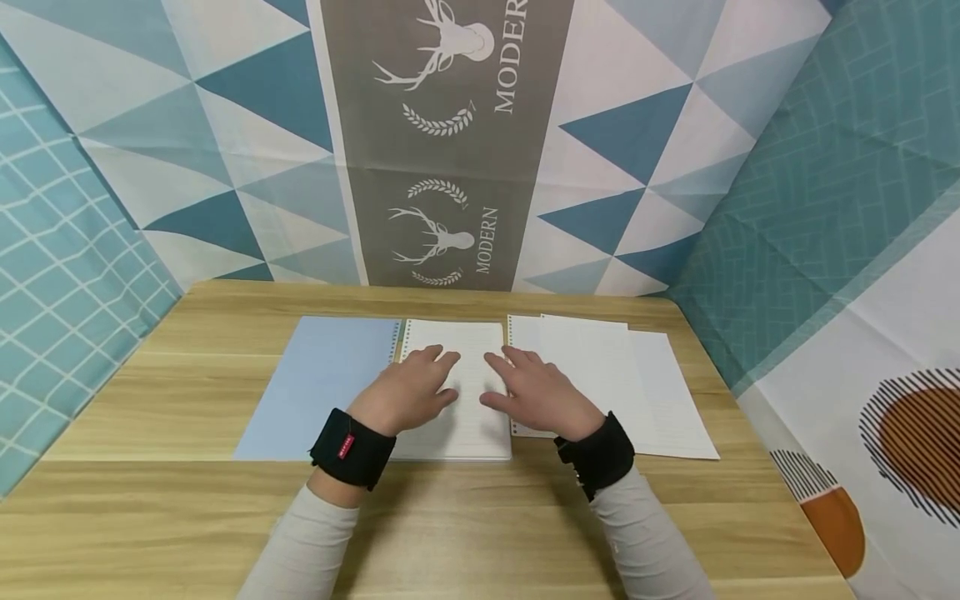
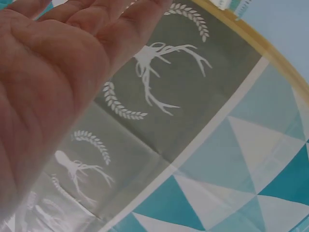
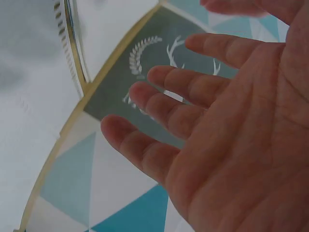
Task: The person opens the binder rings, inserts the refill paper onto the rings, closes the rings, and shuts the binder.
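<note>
Directly in front of the person, an open spiral-bound notebook with lined white pages (image 1: 465, 392) lies flat on the light wooden desk (image 1: 150, 500), near its far edge. Its pale blue cover (image 1: 318, 387) is folded out to the left and rests on the wood. The left hand (image 1: 408, 392) sits over the lined page with its fingers (image 1: 438, 358) straight and slightly spread, holding nothing; whether they press the paper or hover just above it cannot be told. The right hand (image 1: 536, 393) is beside it, over the right edge of the notebook, fingers likewise straight and loose, gripping nothing. The two hands are close together but apart. Each wrist wears a black band, and the sleeves are light grey.

Just to the right of the notebook, a few loose white lined sheets (image 1: 637, 392) lie overlapping on the desk; the right hand covers part of their left edge.

From the wrist views, both palms appear open with fingers extended (image 3: 193, 96), and behind them hangs a patterned cloth backdrop with white deer heads on grey and blue triangles (image 2: 193, 121).
</note>
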Demonstrator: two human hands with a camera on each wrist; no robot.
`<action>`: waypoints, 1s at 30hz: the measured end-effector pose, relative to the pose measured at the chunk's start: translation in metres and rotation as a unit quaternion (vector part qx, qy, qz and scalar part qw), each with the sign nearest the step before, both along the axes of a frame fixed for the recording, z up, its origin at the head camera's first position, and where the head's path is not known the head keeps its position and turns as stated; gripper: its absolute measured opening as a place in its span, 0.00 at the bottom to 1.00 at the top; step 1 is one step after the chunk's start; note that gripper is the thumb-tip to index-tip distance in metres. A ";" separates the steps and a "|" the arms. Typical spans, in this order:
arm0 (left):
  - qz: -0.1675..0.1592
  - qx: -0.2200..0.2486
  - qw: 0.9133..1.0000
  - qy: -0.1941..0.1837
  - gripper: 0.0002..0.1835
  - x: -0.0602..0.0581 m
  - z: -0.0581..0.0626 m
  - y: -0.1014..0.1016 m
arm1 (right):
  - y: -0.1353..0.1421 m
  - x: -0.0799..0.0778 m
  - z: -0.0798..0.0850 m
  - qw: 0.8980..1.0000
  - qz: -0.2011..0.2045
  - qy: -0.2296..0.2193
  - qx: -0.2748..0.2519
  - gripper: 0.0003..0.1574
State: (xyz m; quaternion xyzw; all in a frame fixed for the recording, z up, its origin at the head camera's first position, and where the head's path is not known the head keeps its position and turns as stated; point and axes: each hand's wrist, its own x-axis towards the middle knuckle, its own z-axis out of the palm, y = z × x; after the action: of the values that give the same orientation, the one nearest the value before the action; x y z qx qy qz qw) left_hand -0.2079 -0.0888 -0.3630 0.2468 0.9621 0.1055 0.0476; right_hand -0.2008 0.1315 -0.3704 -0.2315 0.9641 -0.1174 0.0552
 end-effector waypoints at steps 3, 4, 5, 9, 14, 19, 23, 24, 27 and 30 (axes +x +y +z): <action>-0.004 -0.001 1.000 0.007 0.29 0.004 0.002 0.003 | 0.009 -0.002 0.004 1.000 -0.011 -0.003 -0.018 0.42; -0.006 0.000 1.000 0.011 0.29 0.005 0.003 0.004 | 0.012 -0.003 0.006 1.000 -0.014 -0.004 -0.024 0.42; -0.008 0.000 1.000 0.014 0.30 0.007 0.005 0.005 | 0.015 -0.003 0.007 0.999 -0.019 -0.004 -0.029 0.42; -0.023 0.004 0.999 0.033 0.30 0.012 0.008 0.010 | 0.026 -0.007 0.012 0.998 -0.041 -0.007 -0.038 0.43; -0.039 0.013 0.997 0.062 0.30 0.015 0.010 0.015 | 0.038 -0.009 0.016 0.996 -0.067 -0.015 -0.057 0.44; -0.048 0.018 0.996 0.072 0.31 0.017 0.011 0.021 | 0.046 -0.009 0.019 0.994 -0.081 -0.012 -0.070 0.45; -0.051 0.009 0.996 0.072 0.32 0.019 0.012 0.026 | 0.052 -0.008 0.023 0.993 -0.094 -0.015 -0.075 0.45; -0.052 0.007 0.996 0.072 0.32 0.019 0.012 0.027 | 0.053 -0.008 0.024 0.992 -0.098 -0.017 -0.079 0.45; -0.058 0.002 0.996 0.072 0.33 0.021 0.013 0.030 | 0.057 -0.008 0.026 0.990 -0.111 -0.024 -0.088 0.46; -0.068 0.002 0.995 0.078 0.33 0.024 0.013 0.033 | 0.063 -0.008 0.028 0.988 -0.121 -0.027 -0.097 0.46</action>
State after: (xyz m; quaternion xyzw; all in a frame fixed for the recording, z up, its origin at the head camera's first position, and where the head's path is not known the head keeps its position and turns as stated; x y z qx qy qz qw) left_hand -0.1841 -0.0557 -0.3502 0.3188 0.9438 0.0845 -0.0215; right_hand -0.2091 0.1949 -0.3425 -0.1139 0.9674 -0.2219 0.0436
